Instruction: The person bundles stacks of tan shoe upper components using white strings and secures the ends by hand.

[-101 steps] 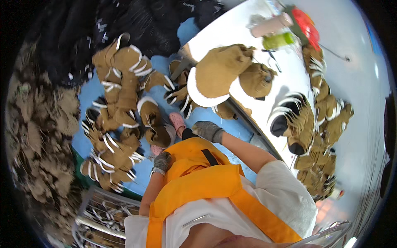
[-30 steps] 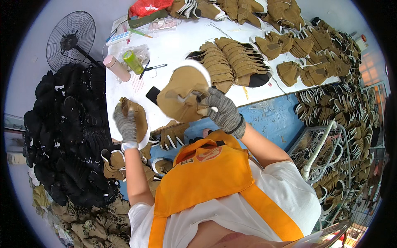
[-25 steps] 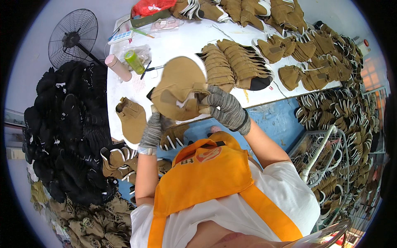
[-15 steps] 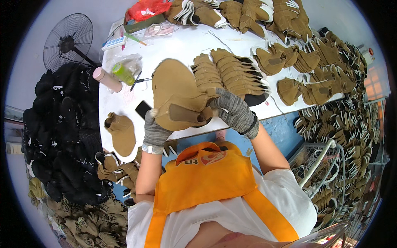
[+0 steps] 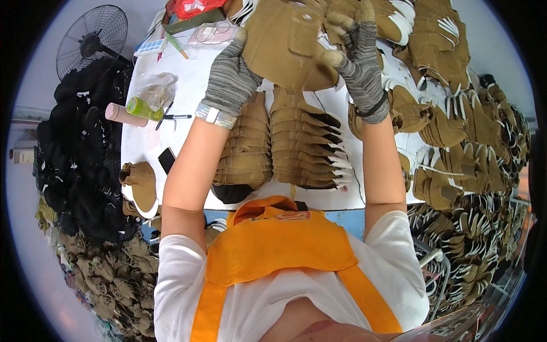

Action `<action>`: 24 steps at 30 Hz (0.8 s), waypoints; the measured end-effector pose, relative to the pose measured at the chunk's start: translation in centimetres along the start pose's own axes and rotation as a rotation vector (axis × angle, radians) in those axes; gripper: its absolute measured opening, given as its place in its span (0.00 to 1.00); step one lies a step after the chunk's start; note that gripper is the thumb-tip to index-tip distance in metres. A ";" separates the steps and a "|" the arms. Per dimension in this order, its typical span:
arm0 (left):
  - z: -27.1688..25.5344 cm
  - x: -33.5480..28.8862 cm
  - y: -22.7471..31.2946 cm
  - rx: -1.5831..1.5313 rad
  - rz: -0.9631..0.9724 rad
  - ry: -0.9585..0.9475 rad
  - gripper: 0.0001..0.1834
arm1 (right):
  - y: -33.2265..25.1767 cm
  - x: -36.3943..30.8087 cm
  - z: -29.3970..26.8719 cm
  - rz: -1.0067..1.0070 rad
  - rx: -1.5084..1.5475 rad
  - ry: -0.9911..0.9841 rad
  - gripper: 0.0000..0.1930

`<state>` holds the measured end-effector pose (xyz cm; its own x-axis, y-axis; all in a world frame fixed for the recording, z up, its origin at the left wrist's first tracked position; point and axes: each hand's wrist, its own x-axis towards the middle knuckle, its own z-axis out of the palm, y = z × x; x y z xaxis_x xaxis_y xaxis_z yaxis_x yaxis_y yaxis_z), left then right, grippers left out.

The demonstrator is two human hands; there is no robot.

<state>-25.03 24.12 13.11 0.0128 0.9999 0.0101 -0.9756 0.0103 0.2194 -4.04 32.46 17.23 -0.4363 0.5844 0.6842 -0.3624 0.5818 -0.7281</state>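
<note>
A brown shoe upper [image 5: 279, 48] is held up over the far middle of the table, its stitched side facing me. My gloved left hand [image 5: 232, 80] grips its left edge, thumb in front and the other fingers hidden behind it. At its right edge is my gloved right hand [image 5: 363, 71], thumb and fingers spread apart, the thumb tip close to the upper. Whether that thumb touches it, I cannot tell. Beneath my arms lie two rows of overlapping brown uppers, a left row [image 5: 245, 145] and a right row [image 5: 299, 139] with pale edges showing.
A single upper [image 5: 141, 185], a phone [image 5: 166, 160], a pink bottle [image 5: 119, 114] and a green cup [image 5: 141, 108] are at the left. More brown uppers [image 5: 444, 122] crowd the right. Black shoe pieces [image 5: 85, 148] are heaped beside the table, near a fan [image 5: 91, 43].
Both hands have moved away from my body, over the table's far part, with the upper carried along and turned. My right hand's fingers, earlier around the upper's opening, are now spread.
</note>
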 end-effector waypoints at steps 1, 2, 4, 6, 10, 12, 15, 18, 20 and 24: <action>0.0 1.0 0.0 -0.137 -0.050 -0.031 0.22 | 1.7 0.1 -1.1 0.031 -0.058 -0.053 0.50; 0.1 1.8 -0.5 -0.095 -0.016 0.082 0.21 | 4.0 -0.3 -2.5 0.062 -0.118 -0.103 0.52; -1.1 3.7 -1.6 -0.037 -0.028 0.157 0.21 | 5.6 0.0 -3.2 0.318 -0.081 -0.372 0.67; -2.2 5.8 -2.1 -0.020 -0.081 0.221 0.18 | 8.6 -0.8 -2.9 0.384 0.000 -0.371 0.64; -5.7 9.6 -1.0 0.042 -0.225 0.217 0.19 | 12.7 0.0 -4.0 0.467 0.153 -0.275 0.55; -6.6 11.2 -0.5 -0.015 -0.213 0.195 0.19 | 13.1 0.5 -4.5 0.675 0.270 -0.254 0.48; -8.7 12.7 1.0 0.075 -0.215 0.317 0.18 | 16.3 0.1 -4.7 0.822 0.310 -0.178 0.37; -8.8 12.1 0.6 0.521 -0.209 0.607 0.20 | 20.1 -0.7 -6.2 0.892 0.232 -0.197 0.35; -14.4 11.6 3.5 0.711 -0.376 0.536 0.20 | 21.4 -0.9 -6.3 0.904 0.225 -0.220 0.35; -16.4 8.0 1.4 0.863 -0.399 0.642 0.19 | 26.5 -3.4 -9.1 0.869 0.149 -0.214 0.41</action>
<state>-29.90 32.30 -2.47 -0.0691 0.7518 -0.6557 -0.4487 0.5636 0.6935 -4.67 51.08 -3.98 -0.7439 0.6574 -0.1200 0.0695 -0.1025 -0.9923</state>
